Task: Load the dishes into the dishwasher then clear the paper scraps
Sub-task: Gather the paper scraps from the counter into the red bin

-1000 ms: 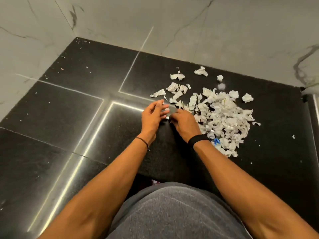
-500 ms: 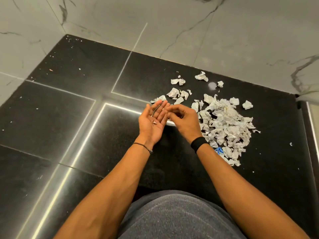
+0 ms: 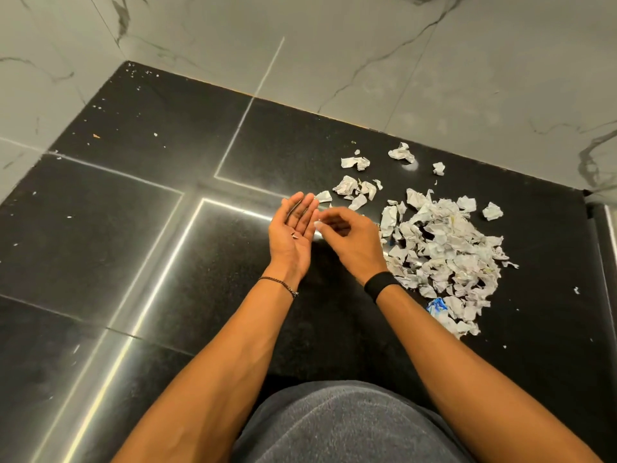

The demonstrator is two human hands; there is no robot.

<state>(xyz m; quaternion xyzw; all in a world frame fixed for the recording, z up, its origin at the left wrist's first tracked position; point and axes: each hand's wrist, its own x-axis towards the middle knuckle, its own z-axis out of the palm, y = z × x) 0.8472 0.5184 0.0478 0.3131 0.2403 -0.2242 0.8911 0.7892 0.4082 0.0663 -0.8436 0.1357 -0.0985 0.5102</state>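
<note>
Hands mid-frame over floor [image 3: 133, 228]. Left hand [image 3: 289, 243] palm-up; right hand [image 3: 354, 243] just beside it at 3 o'clock, fingertips near left fingers. Tiny scrap [image 3: 295, 235] lies on left palm. Main scrap pile [image 3: 444, 259] on floor at 3 o'clock of right hand, just beside its wrist. Loose scraps [image 3: 350, 187] at 12-1 o'clock of hands. Stray scraps [image 3: 402, 152] at 12 o'clock of pile, near wall base. Wall [image 3: 367, 61] behind floor, 10 to 2 o'clock. Lap [image 3: 347, 426] at 6 o'clock, between forearms.

Bright glare on glossy floor [image 3: 100, 248]
</note>
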